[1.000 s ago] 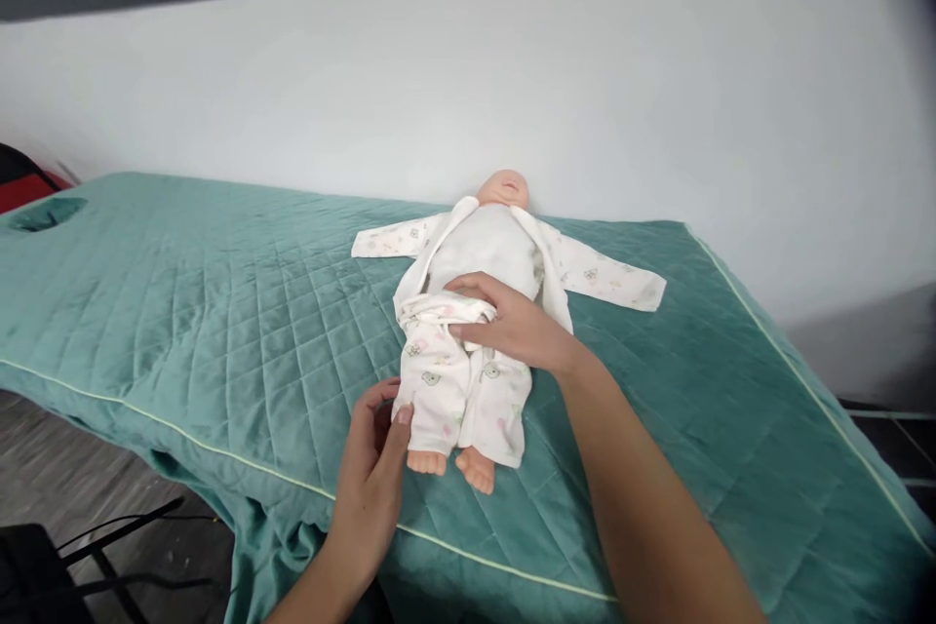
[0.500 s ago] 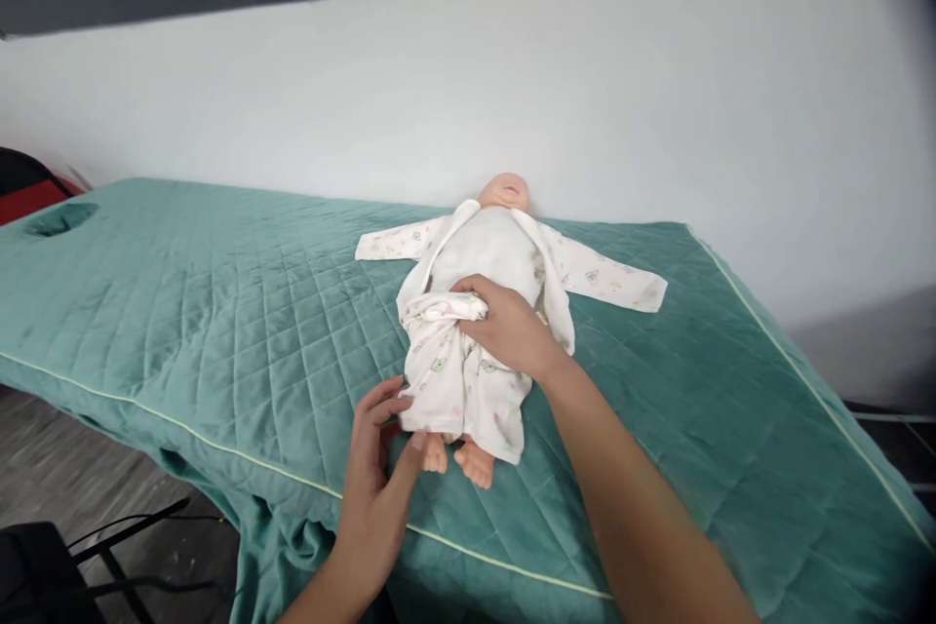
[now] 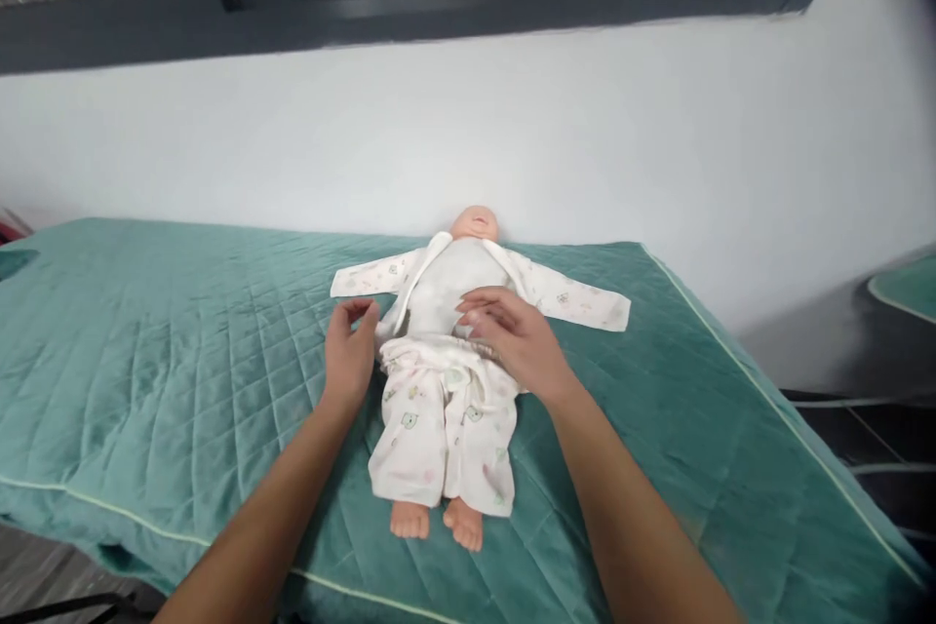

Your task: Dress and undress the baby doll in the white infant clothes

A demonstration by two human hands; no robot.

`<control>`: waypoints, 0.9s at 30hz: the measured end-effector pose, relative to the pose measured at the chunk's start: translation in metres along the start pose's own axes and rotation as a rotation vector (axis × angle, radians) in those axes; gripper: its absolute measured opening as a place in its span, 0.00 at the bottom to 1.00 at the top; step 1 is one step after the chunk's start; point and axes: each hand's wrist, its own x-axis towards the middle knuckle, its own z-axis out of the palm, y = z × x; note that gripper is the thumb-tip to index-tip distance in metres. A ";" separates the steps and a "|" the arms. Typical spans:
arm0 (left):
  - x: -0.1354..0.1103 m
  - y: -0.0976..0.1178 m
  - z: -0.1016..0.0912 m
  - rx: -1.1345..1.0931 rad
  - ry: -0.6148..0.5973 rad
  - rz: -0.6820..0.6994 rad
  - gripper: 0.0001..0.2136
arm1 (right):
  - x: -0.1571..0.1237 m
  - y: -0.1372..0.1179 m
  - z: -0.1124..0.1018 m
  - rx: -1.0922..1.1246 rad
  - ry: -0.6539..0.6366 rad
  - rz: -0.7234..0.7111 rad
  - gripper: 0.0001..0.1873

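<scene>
A baby doll (image 3: 446, 288) lies on its back, head toward the wall, bare feet toward me. Its white printed jacket (image 3: 585, 300) is spread apart at the front, with both sleeves stretched outward. White printed trousers (image 3: 416, 429) cover the legs, the waistband bunched at the hips. My left hand (image 3: 351, 351) is at the jacket's left edge with thumb and fingers pinched together; whether cloth is between them is unclear. Over the waistband's right side, my right hand (image 3: 523, 341) has its fingers slightly apart and bent, with nothing visible in them.
The doll lies on a bed with a green quilted cover (image 3: 182, 361), edged in pale piping. A white wall (image 3: 329, 146) rises behind it, below a dark window frame (image 3: 475, 10). Dark floor and pale bars (image 3: 840, 403) show at the right.
My left hand has moved up from the trouser leg to the jacket's side. My right hand has let go of the bunched waistband, which now lies flatter across the hips. The view has tilted upward.
</scene>
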 end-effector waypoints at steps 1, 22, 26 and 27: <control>0.019 0.001 0.010 -0.006 0.024 -0.005 0.16 | 0.002 0.002 -0.007 -0.006 0.134 -0.019 0.14; 0.092 0.005 0.000 0.045 -0.311 -0.315 0.16 | 0.018 0.039 -0.052 -0.587 0.672 0.378 0.18; 0.105 -0.006 -0.020 0.424 -0.243 -0.214 0.12 | 0.009 0.040 -0.080 -0.849 0.714 0.530 0.18; 0.106 -0.010 -0.021 0.522 -0.253 -0.190 0.11 | 0.006 0.041 -0.088 -0.924 0.666 0.600 0.18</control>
